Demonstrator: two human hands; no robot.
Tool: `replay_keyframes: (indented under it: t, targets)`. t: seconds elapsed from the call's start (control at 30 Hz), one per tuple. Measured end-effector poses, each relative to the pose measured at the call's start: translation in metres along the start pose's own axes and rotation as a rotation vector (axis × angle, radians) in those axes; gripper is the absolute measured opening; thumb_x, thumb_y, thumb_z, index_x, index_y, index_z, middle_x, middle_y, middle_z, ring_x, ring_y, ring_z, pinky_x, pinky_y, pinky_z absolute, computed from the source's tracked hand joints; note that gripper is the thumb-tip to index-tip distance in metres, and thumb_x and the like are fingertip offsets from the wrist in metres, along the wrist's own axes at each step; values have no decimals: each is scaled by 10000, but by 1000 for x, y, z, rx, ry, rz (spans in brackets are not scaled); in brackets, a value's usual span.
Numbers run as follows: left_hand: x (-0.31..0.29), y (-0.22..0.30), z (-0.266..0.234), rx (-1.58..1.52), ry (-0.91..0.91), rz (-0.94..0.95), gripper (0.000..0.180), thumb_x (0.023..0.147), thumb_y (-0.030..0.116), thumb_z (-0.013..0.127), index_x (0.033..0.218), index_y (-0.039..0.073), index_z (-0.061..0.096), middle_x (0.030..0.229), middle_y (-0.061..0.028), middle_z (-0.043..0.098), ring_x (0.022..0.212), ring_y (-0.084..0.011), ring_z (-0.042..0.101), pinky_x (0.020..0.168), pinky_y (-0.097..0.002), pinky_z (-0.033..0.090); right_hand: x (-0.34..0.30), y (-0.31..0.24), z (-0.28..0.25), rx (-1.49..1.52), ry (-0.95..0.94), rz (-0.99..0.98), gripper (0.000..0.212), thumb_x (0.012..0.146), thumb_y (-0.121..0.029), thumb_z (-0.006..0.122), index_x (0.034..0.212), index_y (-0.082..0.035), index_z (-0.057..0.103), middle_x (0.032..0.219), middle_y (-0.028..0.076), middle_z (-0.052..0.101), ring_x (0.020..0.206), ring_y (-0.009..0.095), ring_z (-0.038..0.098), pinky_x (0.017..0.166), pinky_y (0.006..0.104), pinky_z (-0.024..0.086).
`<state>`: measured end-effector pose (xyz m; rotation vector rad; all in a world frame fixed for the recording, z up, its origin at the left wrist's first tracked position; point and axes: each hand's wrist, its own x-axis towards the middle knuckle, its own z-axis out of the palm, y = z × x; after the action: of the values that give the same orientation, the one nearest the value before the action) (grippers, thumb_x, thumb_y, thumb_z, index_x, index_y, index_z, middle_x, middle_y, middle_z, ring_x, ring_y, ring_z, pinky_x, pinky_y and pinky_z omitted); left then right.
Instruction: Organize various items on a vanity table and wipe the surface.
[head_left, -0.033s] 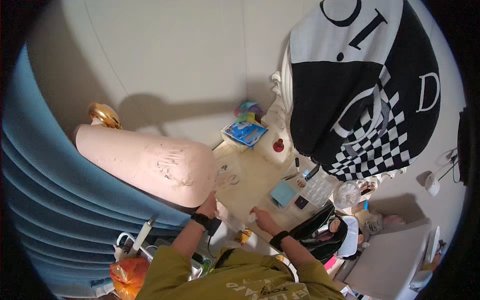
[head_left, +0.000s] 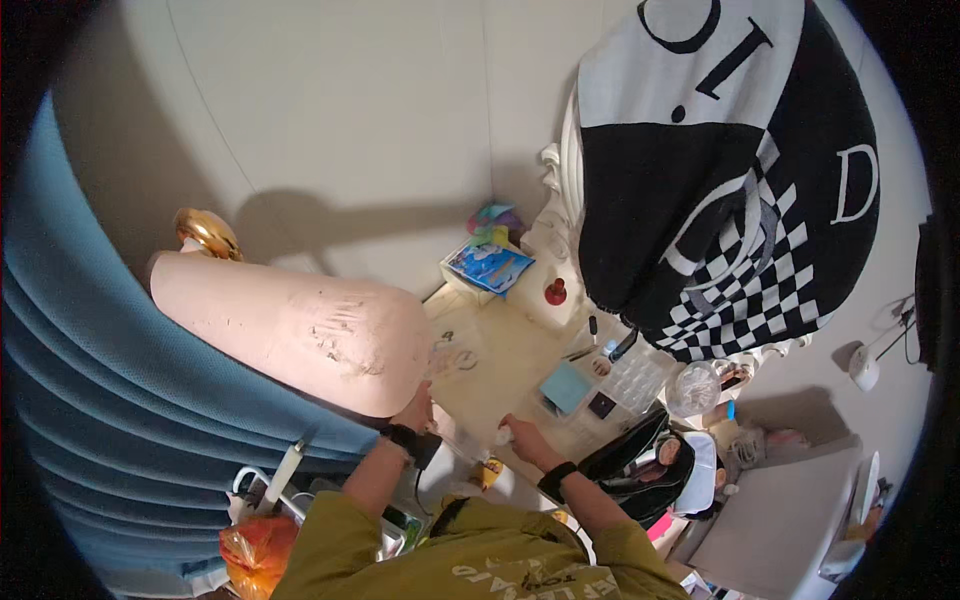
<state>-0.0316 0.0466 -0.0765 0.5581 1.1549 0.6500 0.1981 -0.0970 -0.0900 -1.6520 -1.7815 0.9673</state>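
Note:
My left hand (head_left: 412,412), with a dark watch on its wrist, is closed beside the near end of a long pale pink rounded form (head_left: 270,315) with dark scuffs on it. What its fingers hold, if anything, is hidden. My right hand (head_left: 532,445), wearing a black band, is closed in a pinch on a small white object (head_left: 503,436) at its fingertips. Both hands are over the near edge of a cream tabletop (head_left: 490,370). Between them and the body, a small yellow item (head_left: 490,473) shows.
On the table's right lie a light blue square pad (head_left: 566,387) and a clear compartment tray (head_left: 637,380). A blue packet (head_left: 490,267) and a red bottle (head_left: 556,291) stand farther back. A black-and-white cloth (head_left: 690,200) hangs at right. An open black bag (head_left: 640,455) is near my right forearm.

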Motion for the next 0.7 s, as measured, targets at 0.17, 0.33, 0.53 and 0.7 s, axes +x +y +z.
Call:
replay_keyframes:
  t: [0.17, 0.33, 0.53, 0.7]
  targets:
    - [97, -17, -75, -198, -67, 279, 188, 827, 251, 518, 910, 85, 495, 689, -9, 437, 564, -122, 383, 553, -331, 391, 21, -3, 15, 68, -7, 31, 259, 732, -34, 513, 982, -57, 448, 816, 214, 572, 794, 398, 548, 685, 436, 426]
    - [84, -13, -32, 618, 86, 540, 259, 820, 168, 513, 1028, 15, 495, 876, -108, 496, 777, -200, 466, 659, -297, 428, 25, -7, 4, -57, 15, 58, 249, 774, -47, 500, 1002, -6, 408, 791, 234, 568, 769, 402, 548, 655, 467, 427]
    - [42, 13, 24, 1444, 182, 648, 352, 804, 129, 491, 1126, 0, 436, 1075, -162, 432, 977, -271, 416, 778, -356, 404, 30, -8, 9, -119, -23, 70, 257, 775, -64, 486, 1014, -9, 411, 785, 235, 569, 751, 399, 548, 648, 469, 430]
    - [28, 18, 33, 1500, 176, 606, 440, 791, 97, 474, 1207, -12, 386, 1242, -206, 379, 1145, -331, 374, 877, -405, 384, 28, -15, 10, -132, 13, 119, 285, 766, -56, 486, 1039, -19, 416, 809, 231, 572, 761, 386, 551, 659, 472, 433]
